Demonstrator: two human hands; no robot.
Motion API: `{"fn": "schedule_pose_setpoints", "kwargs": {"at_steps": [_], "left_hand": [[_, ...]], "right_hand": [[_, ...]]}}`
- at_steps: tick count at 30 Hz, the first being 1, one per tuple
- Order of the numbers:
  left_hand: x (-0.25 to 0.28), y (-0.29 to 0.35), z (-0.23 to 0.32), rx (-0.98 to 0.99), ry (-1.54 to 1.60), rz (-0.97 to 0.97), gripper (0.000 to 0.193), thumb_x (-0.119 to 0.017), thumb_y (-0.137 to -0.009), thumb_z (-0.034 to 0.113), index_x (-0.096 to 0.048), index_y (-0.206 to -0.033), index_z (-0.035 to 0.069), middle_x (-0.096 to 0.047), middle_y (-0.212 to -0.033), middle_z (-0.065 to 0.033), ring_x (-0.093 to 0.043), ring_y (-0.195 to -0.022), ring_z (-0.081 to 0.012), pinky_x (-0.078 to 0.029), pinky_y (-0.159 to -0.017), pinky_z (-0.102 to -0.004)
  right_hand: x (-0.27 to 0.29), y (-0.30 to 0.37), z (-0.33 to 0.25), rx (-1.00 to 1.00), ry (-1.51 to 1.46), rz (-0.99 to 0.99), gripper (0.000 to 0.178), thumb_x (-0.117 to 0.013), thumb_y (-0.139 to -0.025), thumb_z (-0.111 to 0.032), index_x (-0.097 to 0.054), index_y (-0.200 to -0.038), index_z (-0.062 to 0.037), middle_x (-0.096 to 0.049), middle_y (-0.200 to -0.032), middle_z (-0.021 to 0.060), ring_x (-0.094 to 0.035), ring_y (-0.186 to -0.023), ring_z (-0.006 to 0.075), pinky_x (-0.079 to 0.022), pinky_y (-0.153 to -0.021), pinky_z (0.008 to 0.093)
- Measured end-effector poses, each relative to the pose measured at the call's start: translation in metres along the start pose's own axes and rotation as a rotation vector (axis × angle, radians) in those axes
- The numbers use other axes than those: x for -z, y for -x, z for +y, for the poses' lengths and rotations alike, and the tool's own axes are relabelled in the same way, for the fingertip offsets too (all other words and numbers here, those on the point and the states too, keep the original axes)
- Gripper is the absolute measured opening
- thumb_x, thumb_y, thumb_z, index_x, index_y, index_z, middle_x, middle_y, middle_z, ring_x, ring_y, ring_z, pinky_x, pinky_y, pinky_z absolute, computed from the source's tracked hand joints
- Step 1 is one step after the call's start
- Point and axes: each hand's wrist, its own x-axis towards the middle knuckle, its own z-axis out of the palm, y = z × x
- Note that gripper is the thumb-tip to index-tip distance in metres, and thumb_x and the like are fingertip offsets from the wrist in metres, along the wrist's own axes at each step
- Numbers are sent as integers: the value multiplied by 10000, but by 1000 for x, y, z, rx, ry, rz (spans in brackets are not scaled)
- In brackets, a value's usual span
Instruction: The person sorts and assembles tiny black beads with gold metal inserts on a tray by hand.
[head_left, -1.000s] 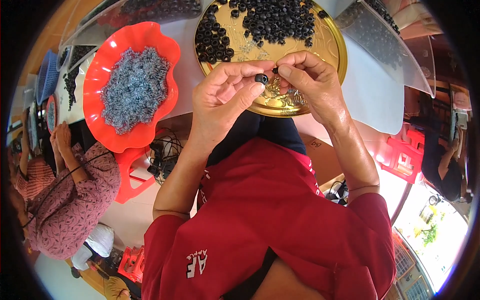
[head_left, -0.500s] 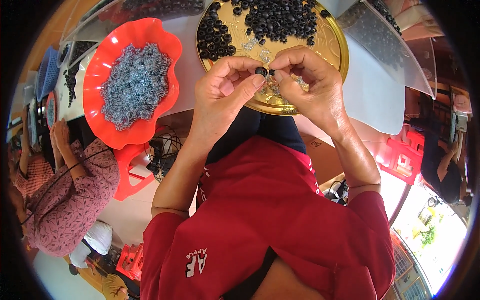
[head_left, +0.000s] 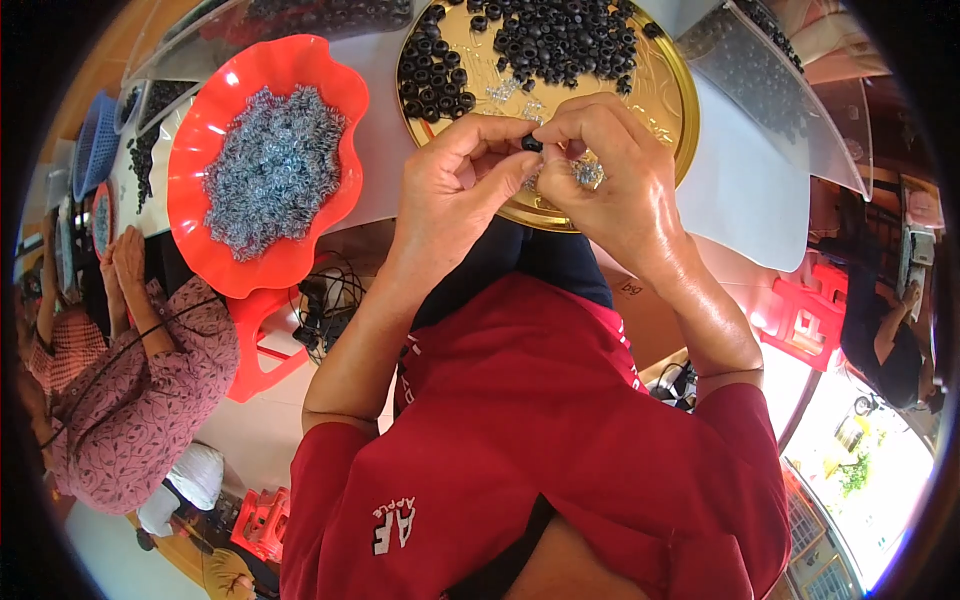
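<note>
Above the near part of a round gold tray point(head_left: 686, 130), my two hands meet fingertip to fingertip. My left hand point(head_left: 450, 180) pinches a small round black plastic cap point(head_left: 531, 143) between thumb and forefinger. Against its right side press the thumb and forefinger of my right hand point(head_left: 620, 185), which cover the small black piece they hold. Silver springs point(head_left: 588, 175) show by the curled right fingers; whether they lie in the hand or on the tray I cannot tell. Black ring-like caps point(head_left: 432, 80) and a heap of smaller black pieces point(head_left: 565, 45) fill the tray's far part.
Left of the tray, a red wavy-rimmed bowl point(head_left: 190, 190) holds a heap of small metal springs point(head_left: 270, 170). Clear plastic bins point(head_left: 790, 100) stand at the back. A co-worker in a patterned pink top point(head_left: 150, 390) sits at the left. Red stools point(head_left: 808, 315) stand on the floor.
The black cap and the right fingertips have come together, hiding the small black piece that showed between them. My right hand has turned slightly, and the left has shifted a little to the right.
</note>
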Motion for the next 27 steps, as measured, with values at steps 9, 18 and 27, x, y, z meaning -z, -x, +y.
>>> {"fn": "schedule_pose_setpoints", "kwargs": {"at_steps": [9, 18, 27], "left_hand": [[14, 0, -4, -331, -185, -81, 261, -740, -859, -32, -686, -1113, -9, -665, -1039, -103, -658, -962, -149, -548, -801, -256], [8, -16, 2, -700, -184, -138, 248, -789, -778, -9, -741, -1021, 11, -704, -1041, -121, -663, -1068, -292, -532, -912, -358], [1, -18, 13, -670, -181, -234, 221, -774, -782, -25, -741, -1001, -15, -714, -1035, -136, -682, -1047, -305, -564, -884, -384]], "right_hand": [[30, -10, 14, -656, -913, -356, 224, -728, -916, -85, -647, -1101, 13, -717, -957, 94, -706, -849, 168, -578, -781, 285], [31, -2, 22, -874, -1545, -664, 362, -752, -907, -220, -637, -1169, 1, -678, -976, 62, -644, -806, 146, -565, -672, 332], [37, 1, 20, -865, -1473, -692, 367, -748, -906, -214, -634, -1170, 13, -644, -1004, 66, -635, -840, 147, -574, -697, 332]]}}
